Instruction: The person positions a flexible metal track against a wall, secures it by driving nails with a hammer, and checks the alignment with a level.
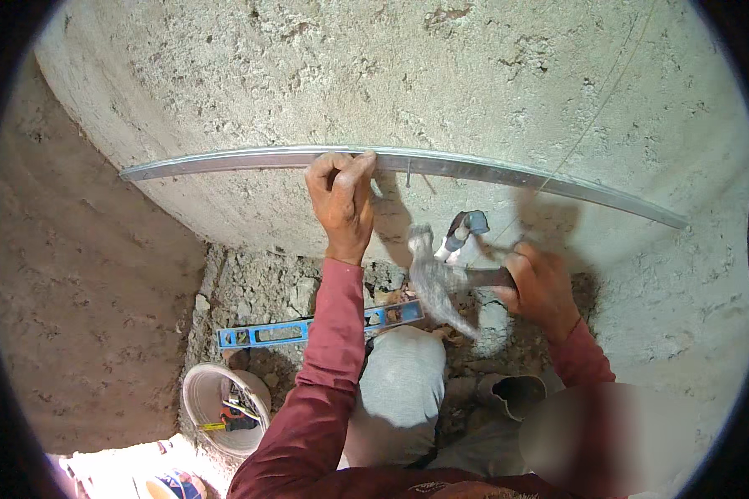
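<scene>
A long thin metal channel runs crosswise along the rough plastered wall. My left hand presses it to the wall near its middle, fingers bent and pinched at its edge. Just right of those fingers, a nail sticks out from the channel. My right hand is wrapped round the dark handle of a claw hammer. Smeared by motion, the hammer's head hangs below the nail, apart from the channel.
A capped pipe juts from the wall behind the hammer. Below lies a blue spirit level on rubble. At lower left stands a bucket holding a tape measure. A thin string crosses the wall at right.
</scene>
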### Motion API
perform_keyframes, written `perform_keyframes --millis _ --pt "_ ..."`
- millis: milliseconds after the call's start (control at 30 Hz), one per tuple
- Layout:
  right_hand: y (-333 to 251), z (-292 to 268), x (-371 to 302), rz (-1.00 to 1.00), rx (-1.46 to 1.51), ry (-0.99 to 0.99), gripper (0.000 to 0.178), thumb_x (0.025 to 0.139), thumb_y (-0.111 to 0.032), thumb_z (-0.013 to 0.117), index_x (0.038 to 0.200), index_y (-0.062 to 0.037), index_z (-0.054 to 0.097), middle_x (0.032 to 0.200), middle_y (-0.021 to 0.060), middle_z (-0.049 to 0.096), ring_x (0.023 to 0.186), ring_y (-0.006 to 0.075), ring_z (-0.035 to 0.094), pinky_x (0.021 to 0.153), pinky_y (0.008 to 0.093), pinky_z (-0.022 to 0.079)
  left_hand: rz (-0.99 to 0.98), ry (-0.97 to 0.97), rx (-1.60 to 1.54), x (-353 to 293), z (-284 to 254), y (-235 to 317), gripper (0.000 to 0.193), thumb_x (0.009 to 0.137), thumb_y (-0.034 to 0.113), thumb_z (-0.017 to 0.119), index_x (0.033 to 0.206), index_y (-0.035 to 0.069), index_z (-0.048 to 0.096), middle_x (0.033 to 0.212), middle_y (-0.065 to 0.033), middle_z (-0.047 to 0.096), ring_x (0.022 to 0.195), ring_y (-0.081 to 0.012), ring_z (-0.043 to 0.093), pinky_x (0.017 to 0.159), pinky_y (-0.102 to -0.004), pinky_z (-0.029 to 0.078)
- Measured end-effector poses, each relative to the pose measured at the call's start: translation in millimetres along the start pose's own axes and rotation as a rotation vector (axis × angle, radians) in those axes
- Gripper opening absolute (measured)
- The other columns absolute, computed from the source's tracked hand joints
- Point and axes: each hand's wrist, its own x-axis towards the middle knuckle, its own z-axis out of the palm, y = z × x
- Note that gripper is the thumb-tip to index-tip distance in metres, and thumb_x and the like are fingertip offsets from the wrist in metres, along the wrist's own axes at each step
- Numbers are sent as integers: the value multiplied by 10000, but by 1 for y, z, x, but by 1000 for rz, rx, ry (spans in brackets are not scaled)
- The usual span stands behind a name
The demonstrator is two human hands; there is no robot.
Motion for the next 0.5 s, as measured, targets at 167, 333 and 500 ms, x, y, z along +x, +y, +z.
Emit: perform_keyframes --millis 167,333,500 --pt "-8 -7 12 -202 -48 172 397 700 -340 779 963 -117 581 905 59 589 711 206 627 567 355 491 -57 39 -34 -1 2 2 393 783 -118 726 1091 124 697 979 -32 480 904 -186 490 816 -302 438" --pt "1 22 26 -6 -218 79 362 738 -403 763 877 -135 563 827 29 538 663 185 606 545 342 474 -66 5 -25 -4 1 -1 374 792 -121 711 1084 111 697 986 -30 472 926 -188 476 824 -304 437" --pt "-9 0 7 -254 -116 160 328 721 -333 775 881 -138 566 835 23 550 698 167 619 568 322 488 -74 35 -30 -2 2 -1 354 808 -110 698 1083 112 698 1005 -36 463 928 -189 476 834 -306 440"
